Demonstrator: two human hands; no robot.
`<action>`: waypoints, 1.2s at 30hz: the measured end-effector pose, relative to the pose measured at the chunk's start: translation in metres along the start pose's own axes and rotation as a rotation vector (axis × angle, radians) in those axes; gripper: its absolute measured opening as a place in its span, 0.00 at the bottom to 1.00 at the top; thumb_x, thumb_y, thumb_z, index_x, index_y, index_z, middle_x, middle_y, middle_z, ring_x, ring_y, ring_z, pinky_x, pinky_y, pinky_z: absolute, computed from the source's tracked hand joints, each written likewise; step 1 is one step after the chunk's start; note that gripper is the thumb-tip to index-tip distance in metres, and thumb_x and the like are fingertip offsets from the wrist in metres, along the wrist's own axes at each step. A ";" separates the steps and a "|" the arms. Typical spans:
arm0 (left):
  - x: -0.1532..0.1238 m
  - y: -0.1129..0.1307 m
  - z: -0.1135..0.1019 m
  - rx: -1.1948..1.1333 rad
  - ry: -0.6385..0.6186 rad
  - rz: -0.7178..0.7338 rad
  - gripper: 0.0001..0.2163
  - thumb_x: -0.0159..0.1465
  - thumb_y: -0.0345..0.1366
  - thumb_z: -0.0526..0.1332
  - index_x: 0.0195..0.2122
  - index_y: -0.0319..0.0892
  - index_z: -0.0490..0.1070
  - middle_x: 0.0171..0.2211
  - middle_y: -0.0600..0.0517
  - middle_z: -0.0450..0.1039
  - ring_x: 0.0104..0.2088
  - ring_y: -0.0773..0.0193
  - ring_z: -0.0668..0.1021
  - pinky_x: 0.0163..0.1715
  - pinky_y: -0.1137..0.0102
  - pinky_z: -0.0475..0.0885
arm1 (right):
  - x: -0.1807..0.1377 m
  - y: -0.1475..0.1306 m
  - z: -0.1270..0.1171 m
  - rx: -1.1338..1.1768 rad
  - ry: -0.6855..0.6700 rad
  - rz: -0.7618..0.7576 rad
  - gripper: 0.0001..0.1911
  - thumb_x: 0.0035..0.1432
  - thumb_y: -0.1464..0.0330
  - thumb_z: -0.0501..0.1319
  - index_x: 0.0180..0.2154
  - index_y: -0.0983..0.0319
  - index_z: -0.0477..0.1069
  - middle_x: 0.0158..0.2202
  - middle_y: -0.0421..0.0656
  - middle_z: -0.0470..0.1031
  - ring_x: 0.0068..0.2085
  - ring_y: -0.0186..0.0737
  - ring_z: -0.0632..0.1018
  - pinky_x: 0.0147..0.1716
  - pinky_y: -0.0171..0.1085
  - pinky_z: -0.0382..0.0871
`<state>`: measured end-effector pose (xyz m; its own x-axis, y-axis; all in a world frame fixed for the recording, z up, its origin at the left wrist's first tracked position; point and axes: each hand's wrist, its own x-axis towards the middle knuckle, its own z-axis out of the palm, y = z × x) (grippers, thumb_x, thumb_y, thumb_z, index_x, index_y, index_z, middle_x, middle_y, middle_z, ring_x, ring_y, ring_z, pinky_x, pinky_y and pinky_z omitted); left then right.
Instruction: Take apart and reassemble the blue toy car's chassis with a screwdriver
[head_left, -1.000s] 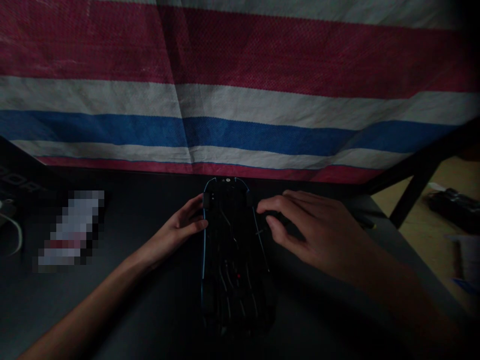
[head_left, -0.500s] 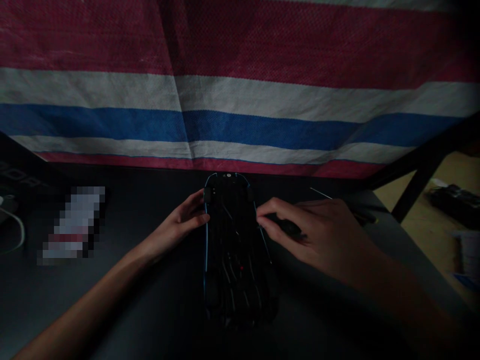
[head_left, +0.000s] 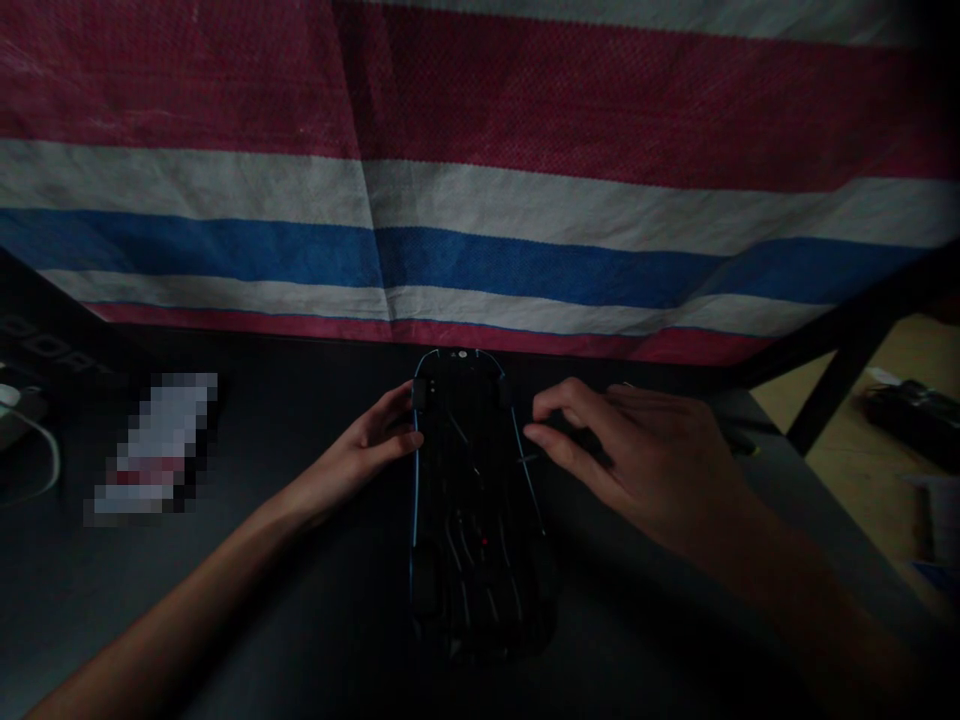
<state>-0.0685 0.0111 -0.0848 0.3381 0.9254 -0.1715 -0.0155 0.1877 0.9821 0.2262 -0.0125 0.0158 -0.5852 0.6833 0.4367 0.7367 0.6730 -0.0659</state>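
A toy car (head_left: 469, 480) lies upside down on the dark table, its black underside up and blue body edges showing along both sides. My left hand (head_left: 379, 440) grips its left side near one wheel, thumb on the edge and fingers around the side. Just off the car's right edge is my right hand (head_left: 585, 430), with thumb and forefinger slightly apart and nothing visible between them. Its other fingers are curled and partly hidden. A small thin dark piece (head_left: 527, 459) sticks out at the car's right edge, below the right thumb; I cannot make out what it is.
A striped red, white and blue sheet (head_left: 480, 255) hangs behind the table (head_left: 285, 590). On the left lie a pixelated flat object (head_left: 161, 440) and a white cable (head_left: 52, 450). A thin tool with a yellowish end (head_left: 750, 447) is partly hidden behind my right hand. A black frame bar (head_left: 840, 375) stands right.
My right thumb and forefinger have parted and drawn back slightly to the right from the car's edge. My left hand keeps its place on the car. The view has shifted a little.
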 end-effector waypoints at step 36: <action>-0.002 0.003 -0.002 0.072 0.004 -0.018 0.36 0.64 0.47 0.70 0.72 0.55 0.59 0.75 0.53 0.54 0.75 0.45 0.55 0.74 0.53 0.53 | 0.001 0.012 -0.005 0.052 -0.099 0.049 0.07 0.72 0.66 0.56 0.46 0.57 0.72 0.26 0.35 0.75 0.24 0.35 0.75 0.28 0.39 0.61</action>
<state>-0.0712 0.0100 -0.0819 0.3335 0.9236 -0.1892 0.0587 0.1799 0.9819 0.2362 -0.0055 0.0197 -0.5813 0.7387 0.3413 0.7483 0.6500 -0.1326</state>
